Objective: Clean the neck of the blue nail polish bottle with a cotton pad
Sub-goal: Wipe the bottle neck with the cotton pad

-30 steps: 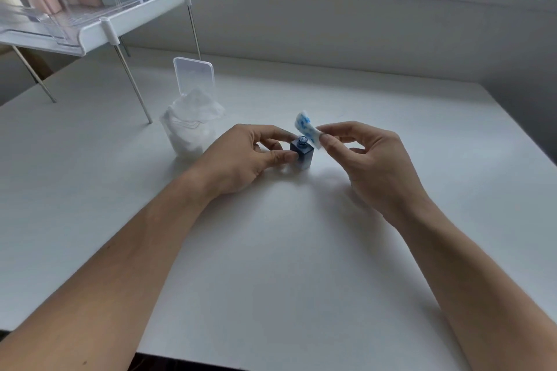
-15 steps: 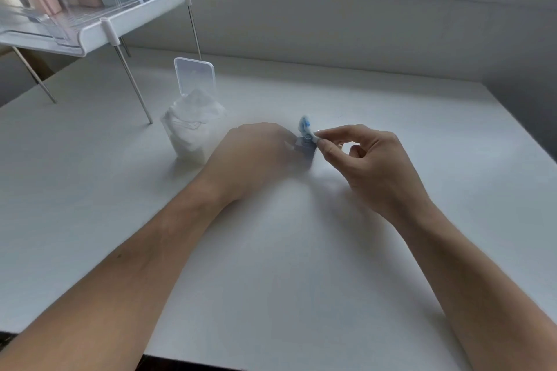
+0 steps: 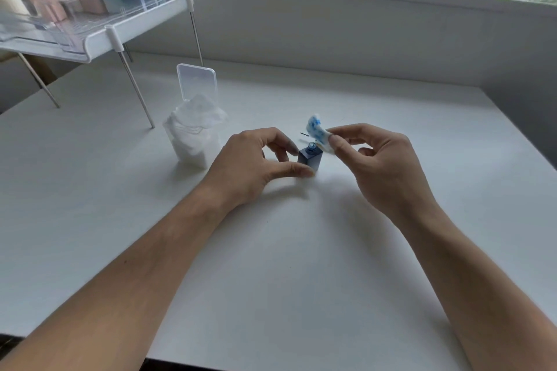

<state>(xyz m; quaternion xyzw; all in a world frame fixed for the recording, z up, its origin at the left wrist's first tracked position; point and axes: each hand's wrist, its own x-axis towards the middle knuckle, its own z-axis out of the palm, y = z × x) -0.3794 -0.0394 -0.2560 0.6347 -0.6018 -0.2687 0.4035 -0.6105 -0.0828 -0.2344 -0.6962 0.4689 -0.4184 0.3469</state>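
The blue nail polish bottle (image 3: 309, 156) stands uncapped on the white table (image 3: 271, 250), its threaded neck showing. My left hand (image 3: 256, 164) holds the bottle's body between thumb and fingers. My right hand (image 3: 373, 159) pinches a white cotton pad (image 3: 317, 131) stained with blue. The pad is lifted just above and right of the neck, not touching it. A thin dark brush tip (image 3: 303, 134) shows on the table behind the bottle; its cap is hidden.
A clear plastic box (image 3: 193, 135) with its lid up holds white cotton pads, left of my left hand. A raised white rack (image 3: 90, 39) with several polish bottles stands at the back left. A grey wall and window run behind.
My right hand has lifted the pad off the bottle neck and drawn it slightly right. My left fingers have shifted back, so the bottle's neck and body show again.
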